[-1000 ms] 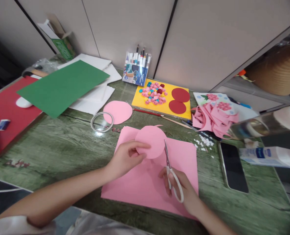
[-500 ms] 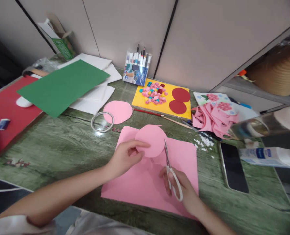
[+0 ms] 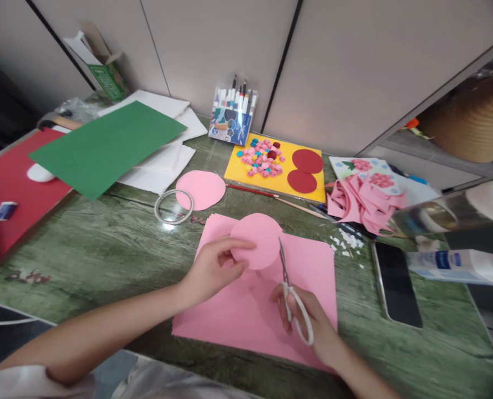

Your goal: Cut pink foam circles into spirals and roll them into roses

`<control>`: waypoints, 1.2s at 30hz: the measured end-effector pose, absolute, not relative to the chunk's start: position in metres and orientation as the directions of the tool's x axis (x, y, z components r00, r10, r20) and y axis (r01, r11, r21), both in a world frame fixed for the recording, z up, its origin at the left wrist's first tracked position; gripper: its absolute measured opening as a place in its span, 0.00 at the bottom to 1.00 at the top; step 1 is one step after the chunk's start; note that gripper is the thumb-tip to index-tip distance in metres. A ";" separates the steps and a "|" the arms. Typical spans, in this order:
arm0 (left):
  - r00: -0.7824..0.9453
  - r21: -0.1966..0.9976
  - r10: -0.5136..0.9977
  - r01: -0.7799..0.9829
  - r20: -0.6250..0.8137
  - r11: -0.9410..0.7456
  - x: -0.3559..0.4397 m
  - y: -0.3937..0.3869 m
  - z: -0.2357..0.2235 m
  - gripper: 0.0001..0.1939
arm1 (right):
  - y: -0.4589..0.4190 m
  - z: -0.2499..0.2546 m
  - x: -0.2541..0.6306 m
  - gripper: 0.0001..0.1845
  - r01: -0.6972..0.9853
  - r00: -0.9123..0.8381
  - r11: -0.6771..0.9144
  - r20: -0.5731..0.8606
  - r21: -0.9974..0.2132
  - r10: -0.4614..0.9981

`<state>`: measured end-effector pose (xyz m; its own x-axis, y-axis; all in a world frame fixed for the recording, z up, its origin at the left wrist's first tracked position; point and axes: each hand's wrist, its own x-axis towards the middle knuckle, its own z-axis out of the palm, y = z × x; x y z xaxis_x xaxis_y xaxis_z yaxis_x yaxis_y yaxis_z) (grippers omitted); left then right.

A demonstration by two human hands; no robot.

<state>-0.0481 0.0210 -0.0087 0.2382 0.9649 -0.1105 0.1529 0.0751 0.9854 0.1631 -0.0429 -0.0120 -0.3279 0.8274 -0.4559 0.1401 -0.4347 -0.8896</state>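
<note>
A round pink paper disc (image 3: 259, 238) is pinched at its left edge between the thumb and fingers of my left hand (image 3: 217, 269). White-handled scissors (image 3: 286, 277) are gripped in my right hand (image 3: 308, 316), their fingers partly hidden behind the handle loops. The blades point away from me, with the tips beside the disc's right edge. Both hands are above a stack of pink paper sheets (image 3: 246, 327). Beyond the stack lies another pink paper round (image 3: 207, 190), partly under a grey ring (image 3: 158, 208).
A yellow sheet (image 3: 288, 188) bears small pink and blue paper balls and two red circles (image 3: 302, 182). Pink scraps (image 3: 360, 202) are heaped at right, near a phone (image 3: 398, 285) and a tube (image 3: 458, 266). Green card (image 3: 108, 147) lies at left; a marker box (image 3: 230, 124) stands behind.
The disc has shifted slightly down, and the thin sliver that stuck out at its upper right no longer shows. The scissors have barely moved.
</note>
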 end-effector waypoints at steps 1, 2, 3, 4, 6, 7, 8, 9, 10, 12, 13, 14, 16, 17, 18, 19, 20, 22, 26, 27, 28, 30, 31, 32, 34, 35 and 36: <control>0.243 0.986 0.964 0.148 -0.109 0.074 -0.048 0.021 -0.008 0.15 | -0.043 -0.012 0.163 0.24 0.138 -0.330 -0.433 -0.453 -0.891 0.828; 0.245 0.987 0.963 0.144 -0.110 0.076 -0.049 0.021 -0.007 0.15 | -0.043 -0.013 0.164 0.24 0.137 -0.331 -0.431 -0.451 -0.892 0.829; 0.247 0.987 0.962 0.140 -0.113 0.080 -0.049 0.021 -0.007 0.15 | -0.044 -0.014 0.164 0.24 0.137 -0.332 -0.429 -0.450 -0.893 0.829; 0.249 0.987 0.962 0.138 -0.116 0.083 -0.049 0.021 -0.007 0.15 | -0.044 -0.015 0.164 0.23 0.140 -0.333 -0.426 -0.448 -0.894 0.830; 0.250 0.987 0.961 0.137 -0.115 0.083 -0.049 0.020 -0.007 0.15 | -0.044 -0.016 0.164 0.23 0.149 -0.336 -0.421 -0.447 -0.895 0.829; 0.250 0.987 0.962 0.136 -0.113 0.081 -0.049 0.020 -0.007 0.15 | -0.044 -0.016 0.164 0.22 0.151 -0.336 -0.422 -0.448 -0.894 0.828; 0.248 0.988 0.962 0.136 -0.111 0.079 -0.049 0.020 -0.008 0.15 | -0.044 -0.016 0.164 0.22 0.150 -0.336 -0.425 -0.451 -0.893 0.827; 0.245 0.987 0.963 0.138 -0.111 0.079 -0.050 0.020 -0.008 0.15 | -0.043 -0.016 0.164 0.22 0.147 -0.336 -0.429 -0.453 -0.891 0.826; 0.242 0.987 0.964 0.140 -0.111 0.079 -0.050 0.020 -0.008 0.15 | -0.043 -0.016 0.164 0.22 0.144 -0.334 -0.432 -0.455 -0.890 0.825; 0.240 0.986 0.964 0.145 -0.116 0.083 -0.050 0.021 -0.008 0.15 | -0.044 -0.017 0.164 0.22 0.148 -0.332 -0.435 -0.459 -0.888 0.824; 0.240 0.985 0.964 0.148 -0.118 0.084 -0.050 0.021 -0.008 0.14 | -0.044 -0.017 0.164 0.22 0.153 -0.331 -0.438 -0.463 -0.886 0.822; 0.242 0.985 0.963 0.149 -0.121 0.086 -0.050 0.021 -0.007 0.14 | -0.044 -0.017 0.164 0.22 0.159 -0.329 -0.441 -0.468 -0.883 0.820; 0.241 0.985 0.962 0.143 -0.126 0.094 -0.050 0.021 -0.006 0.13 | -0.044 -0.018 0.164 0.21 0.168 -0.324 -0.444 -0.475 -0.880 0.818; 0.237 0.985 0.963 0.139 -0.131 0.100 -0.049 0.021 -0.006 0.13 | -0.045 -0.018 0.164 0.21 0.171 -0.322 -0.443 -0.475 -0.880 0.819; 0.232 0.985 0.963 0.134 -0.137 0.107 -0.049 0.021 -0.006 0.13 | -0.045 -0.018 0.164 0.21 0.173 -0.322 -0.441 -0.473 -0.881 0.820; 0.225 0.984 0.963 0.133 -0.145 0.117 -0.048 0.021 -0.006 0.13 | -0.045 -0.018 0.164 0.21 0.175 -0.323 -0.438 -0.472 -0.882 0.820; 0.220 0.982 0.963 0.136 -0.155 0.127 -0.047 0.021 -0.006 0.14 | -0.044 -0.017 0.164 0.21 0.176 -0.324 -0.436 -0.470 -0.883 0.821; 0.222 0.979 0.960 0.152 -0.171 0.139 -0.047 0.021 -0.006 0.14 | -0.044 -0.016 0.163 0.22 0.175 -0.328 -0.432 -0.466 -0.885 0.822; 0.257 0.980 0.952 0.149 -0.164 0.129 -0.046 0.021 -0.004 0.14 | -0.042 -0.012 0.162 0.25 0.176 -0.318 -0.424 -0.459 -0.889 0.830; 0.260 0.981 0.952 0.147 -0.162 0.127 -0.046 0.021 -0.003 0.14 | -0.042 -0.012 0.162 0.25 0.174 -0.316 -0.427 -0.461 -0.888 0.829; 0.260 0.981 0.952 0.146 -0.161 0.126 -0.047 0.021 -0.003 0.14 | -0.042 -0.012 0.162 0.26 0.173 -0.316 -0.429 -0.462 -0.887 0.828; 0.259 0.982 0.953 0.147 -0.157 0.122 -0.047 0.021 -0.003 0.14 | -0.043 -0.012 0.162 0.25 0.171 -0.319 -0.432 -0.465 -0.885 0.826; 0.259 0.982 0.953 0.148 -0.154 0.119 -0.047 0.021 -0.003 0.14 | -0.043 -0.013 0.163 0.25 0.171 -0.319 -0.432 -0.465 -0.885 0.826; 0.261 0.982 0.954 0.148 -0.151 0.115 -0.047 0.021 -0.004 0.15 | -0.044 -0.014 0.163 0.24 0.172 -0.320 -0.434 -0.467 -0.884 0.824; 0.265 0.983 0.953 0.148 -0.144 0.107 -0.048 0.020 -0.005 0.15 | -0.044 -0.015 0.164 0.24 0.177 -0.321 -0.438 -0.473 -0.881 0.821; 0.268 0.984 0.953 0.149 -0.140 0.103 -0.048 0.020 -0.006 0.15 | -0.044 -0.016 0.164 0.23 0.179 -0.321 -0.439 -0.474 -0.881 0.820; 0.270 0.984 0.953 0.150 -0.135 0.097 -0.049 0.020 -0.006 0.15 | -0.044 -0.016 0.164 0.23 0.182 -0.322 -0.438 -0.474 -0.881 0.820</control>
